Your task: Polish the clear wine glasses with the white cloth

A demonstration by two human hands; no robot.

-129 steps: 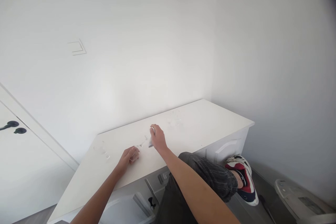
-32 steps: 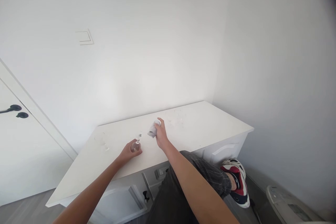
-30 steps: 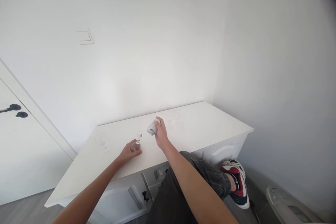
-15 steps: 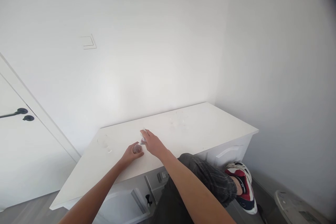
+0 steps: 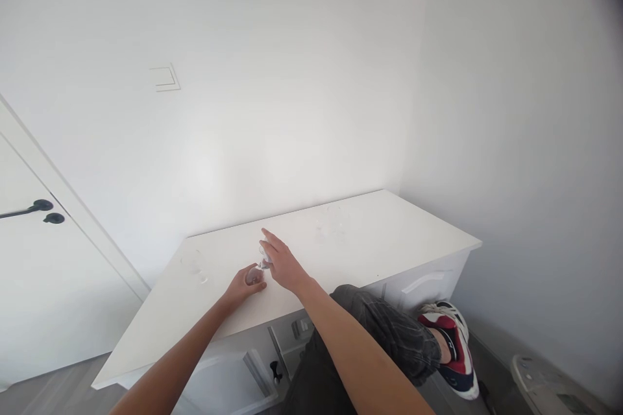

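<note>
My left hand (image 5: 243, 286) is curled round a clear, rounded glass vessel (image 5: 254, 275) on the white cabinet top, near its front edge. My right hand (image 5: 285, 266) grips a small clear-and-white object (image 5: 265, 253) just above and beside that vessel. Its kind is hard to make out, since the fingers cover much of it. The forefinger of that hand is raised. Whether the two pieces touch cannot be told.
Faint clear glassware (image 5: 193, 266) stands on the cabinet top (image 5: 389, 233) at the left, and more clear glassware (image 5: 333, 220) at the back. My knee (image 5: 350, 301) is against the cabinet front. A door with a black handle (image 5: 41, 206) is at far left.
My right forefinger has lifted and straightened away from the small object. My left hand and the glass vessel hold their place.
</note>
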